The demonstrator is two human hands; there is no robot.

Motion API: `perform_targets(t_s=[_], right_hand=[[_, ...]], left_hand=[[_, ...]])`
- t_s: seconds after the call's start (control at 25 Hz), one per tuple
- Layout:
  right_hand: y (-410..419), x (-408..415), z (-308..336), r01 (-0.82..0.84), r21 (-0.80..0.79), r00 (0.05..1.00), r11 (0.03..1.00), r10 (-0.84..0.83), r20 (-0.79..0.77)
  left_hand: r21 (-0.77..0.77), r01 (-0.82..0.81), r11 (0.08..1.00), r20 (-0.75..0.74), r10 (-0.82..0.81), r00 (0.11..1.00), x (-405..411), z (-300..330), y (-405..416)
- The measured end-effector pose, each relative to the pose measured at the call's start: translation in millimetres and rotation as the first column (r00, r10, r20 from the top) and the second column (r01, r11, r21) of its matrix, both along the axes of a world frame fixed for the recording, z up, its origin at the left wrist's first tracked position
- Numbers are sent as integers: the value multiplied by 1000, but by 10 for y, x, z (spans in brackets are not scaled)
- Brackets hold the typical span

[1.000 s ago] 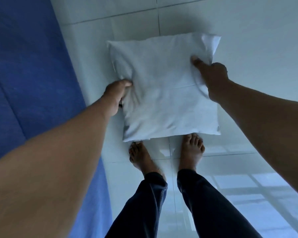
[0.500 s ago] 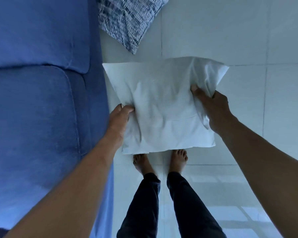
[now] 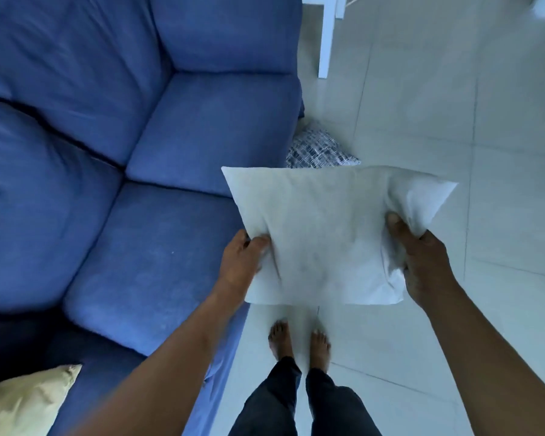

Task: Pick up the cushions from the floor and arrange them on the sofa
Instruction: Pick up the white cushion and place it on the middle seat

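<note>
Right of centre in the frame, a person is holding a plain white square fabric cushion (image 3: 324, 237) in the air, above their bare feet (image 3: 299, 344) and the pale tiled floor (image 3: 453, 309). Their left hand (image 3: 241, 262) is pinching the cushion's left edge, and their right hand (image 3: 422, 262) is clenching a bunched handful of its right side. Filling the left half of the frame is a blue fabric sofa (image 3: 139, 262) with plump seat and back cushions. At the lower left corner, a yellow fabric cushion (image 3: 22, 401) is resting on the sofa. Just above the white cushion, a blue-and-white patterned cushion (image 3: 318, 149) is lying on the floor beside the sofa's end.

To do this step well, the person should probably be swinging the white cushion leftward over the seat, keeping both grips firm, and standing it upright against the backrest before letting go.

No brands, labels or writing are showing anywhere.
</note>
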State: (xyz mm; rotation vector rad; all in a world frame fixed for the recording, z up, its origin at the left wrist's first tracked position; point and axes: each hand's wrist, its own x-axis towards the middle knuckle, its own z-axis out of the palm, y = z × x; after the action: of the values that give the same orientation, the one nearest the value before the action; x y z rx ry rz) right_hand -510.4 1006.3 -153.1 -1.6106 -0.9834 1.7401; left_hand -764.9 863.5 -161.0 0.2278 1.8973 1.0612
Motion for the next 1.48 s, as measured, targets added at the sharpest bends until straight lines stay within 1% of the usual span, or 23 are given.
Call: perform_targets(t_s=[0.08, 0.2, 0.36, 0.52, 0.72, 0.84, 0.92, 1.04, 1.2, 1.36, 1.48], right_hand=[[-48, -183, 342, -41, 25, 997, 999, 43, -71], [-78, -535, 704, -153, 66, 976, 986, 161, -148], [-125, -1018, 1006, -270, 127, 942, 954, 289, -168], [-191, -1676, 1163, -406, 179, 886, 896, 434, -162], [-270, -2555, 1187, -493, 224, 842, 841, 526, -124], [-329, -3166, 1188, -539, 190, 823, 820, 561, -87], [-392, -3545, 1194, -608, 133, 784, 783, 618, -51], [-544, -4064, 1142, -689, 91, 721, 719, 693, -19], [-727, -4659, 1068, -765, 89, 642, 638, 767, 17], [-883, -5154, 935, -827, 117, 557, 550, 830, 39], [-938, -5572, 814, -858, 114, 509, 500, 858, 68]], left_hand=[[55, -68, 996, -34, 70, 997, -115, 356, -191], [120, -171, 978, -63, 179, 982, -292, 775, -520], [192, -301, 934, -44, 315, 948, -531, 1045, -887], [239, -471, 849, -9, 487, 873, -870, 1209, -1237], [280, -598, 751, 3, 622, 783, -1351, 1275, -1502], [284, -681, 674, -19, 715, 699, -1726, 1247, -1675], [268, -726, 633, -27, 758, 651, -1923, 1206, -1786], [243, -800, 549, 24, 821, 571, -2232, 1181, -1954], [227, -863, 452, 30, 882, 470, -2601, 1165, -2218], [202, -897, 393, -53, 919, 391, -2836, 1006, -2550], [192, -924, 330, -47, 944, 327, -3016, 856, -2736]])
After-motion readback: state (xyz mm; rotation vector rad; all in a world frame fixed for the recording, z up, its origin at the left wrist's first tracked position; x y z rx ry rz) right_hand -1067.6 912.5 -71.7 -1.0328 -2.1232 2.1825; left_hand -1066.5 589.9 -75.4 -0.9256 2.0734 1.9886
